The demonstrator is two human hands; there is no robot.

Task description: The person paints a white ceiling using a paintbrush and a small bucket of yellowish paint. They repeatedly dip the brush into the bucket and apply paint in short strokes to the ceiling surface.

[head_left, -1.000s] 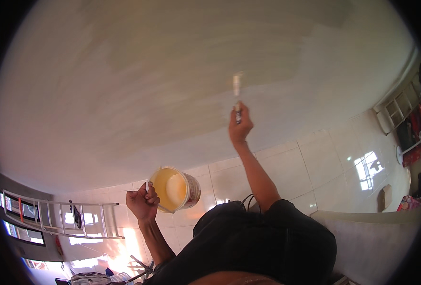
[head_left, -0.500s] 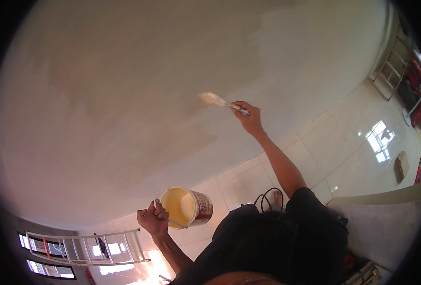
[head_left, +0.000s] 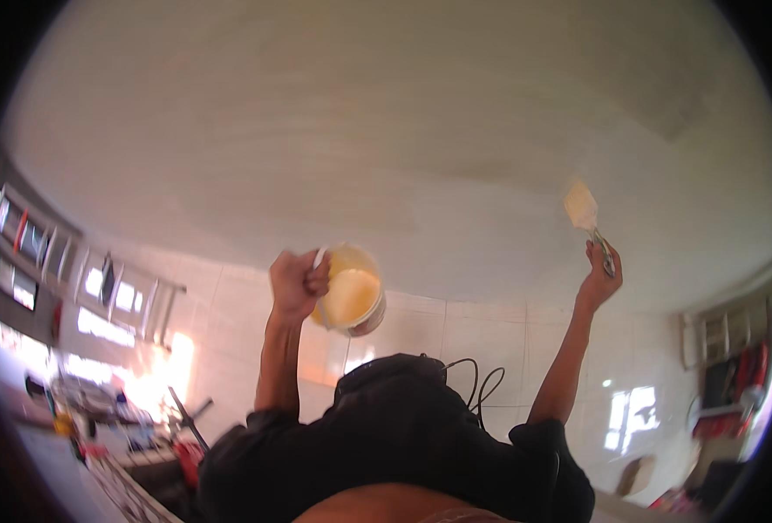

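At the far left, 1 ladder is showing near glaring windows, its outer end running into the dark rim. My left hand is making a fist, its fingers curling tightly around the white handle grip of 1 bucket. The bucket is hanging tilted, its mouth facing me and showing pale paint; its base is mostly hiding from me. Below, my black clothing is covering much of the tiled floor, and 1 black cable is looping out. Between bucket and brush, bare wall is leaving wide open room. My right hand is pinching the handle of 1 flat brush, thumb against fingers; its pale head is pointing up, perhaps touching the wall. At the far right, clutter is blurring into the rim.
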